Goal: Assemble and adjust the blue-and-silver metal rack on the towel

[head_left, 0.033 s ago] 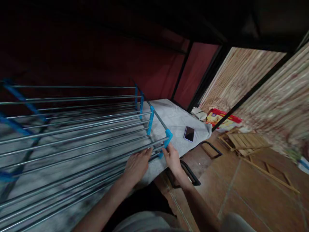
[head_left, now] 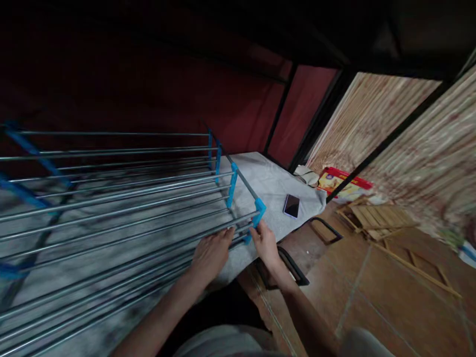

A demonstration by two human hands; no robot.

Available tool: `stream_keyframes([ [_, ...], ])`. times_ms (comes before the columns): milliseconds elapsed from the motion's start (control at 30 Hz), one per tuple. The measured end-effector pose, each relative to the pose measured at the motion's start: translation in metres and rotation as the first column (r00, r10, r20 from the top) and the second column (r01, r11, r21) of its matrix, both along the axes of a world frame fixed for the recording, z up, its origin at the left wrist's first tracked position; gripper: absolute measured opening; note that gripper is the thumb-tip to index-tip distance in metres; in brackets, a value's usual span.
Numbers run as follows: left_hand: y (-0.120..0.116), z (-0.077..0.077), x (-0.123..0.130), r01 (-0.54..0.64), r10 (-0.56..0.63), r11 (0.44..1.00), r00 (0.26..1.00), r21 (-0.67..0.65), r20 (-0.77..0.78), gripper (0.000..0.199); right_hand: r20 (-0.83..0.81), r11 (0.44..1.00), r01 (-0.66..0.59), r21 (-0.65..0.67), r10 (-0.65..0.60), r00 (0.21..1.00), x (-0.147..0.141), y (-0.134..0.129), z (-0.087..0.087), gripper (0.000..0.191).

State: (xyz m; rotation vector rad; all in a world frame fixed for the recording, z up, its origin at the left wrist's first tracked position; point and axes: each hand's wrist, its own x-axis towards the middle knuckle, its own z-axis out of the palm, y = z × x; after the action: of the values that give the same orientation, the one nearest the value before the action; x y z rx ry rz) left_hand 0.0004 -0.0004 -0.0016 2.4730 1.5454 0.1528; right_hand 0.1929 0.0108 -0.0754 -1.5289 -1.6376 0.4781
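A shoe rack point(head_left: 148, 198) of thin metal tubes and blue plastic connectors stretches from the left edge to the middle. My left hand point(head_left: 211, 250) is closed over the front tubes close to their right end, fingertips partly hidden behind them. At the front right corner, my right hand point(head_left: 266, 243) grips the blue connector point(head_left: 259, 210) where the tubes meet it; some of its fingers are out of sight. Beneath the rack lies a pale grey cloth point(head_left: 260, 171).
A phone point(head_left: 291, 206) lies on the cloth to the right. Black curved handles or legs point(head_left: 329, 230) show by its edge. On the tiled floor are a wooden slatted piece point(head_left: 383, 218) and a red and yellow package point(head_left: 344, 182). Dark posts point(head_left: 282, 109) rise behind.
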Motion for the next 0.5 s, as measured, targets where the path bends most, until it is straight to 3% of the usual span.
stream_keyframes([
  [300, 0.002, -0.008, 0.0, 0.039, -0.039, 0.997, 0.999, 0.059, -0.005, 0.053, -0.018, 1.0, 0.0, -0.013, 0.0, 1.0, 0.0, -0.001, -0.001, 0.021],
  [500, 0.004, -0.013, 0.0, 0.045, -0.049, 0.994, 0.998, 0.1, 0.034, 0.042, -0.008, 1.0, 0.016, 0.009, -0.016, 1.0, -0.001, -0.003, 0.0, 0.022],
])
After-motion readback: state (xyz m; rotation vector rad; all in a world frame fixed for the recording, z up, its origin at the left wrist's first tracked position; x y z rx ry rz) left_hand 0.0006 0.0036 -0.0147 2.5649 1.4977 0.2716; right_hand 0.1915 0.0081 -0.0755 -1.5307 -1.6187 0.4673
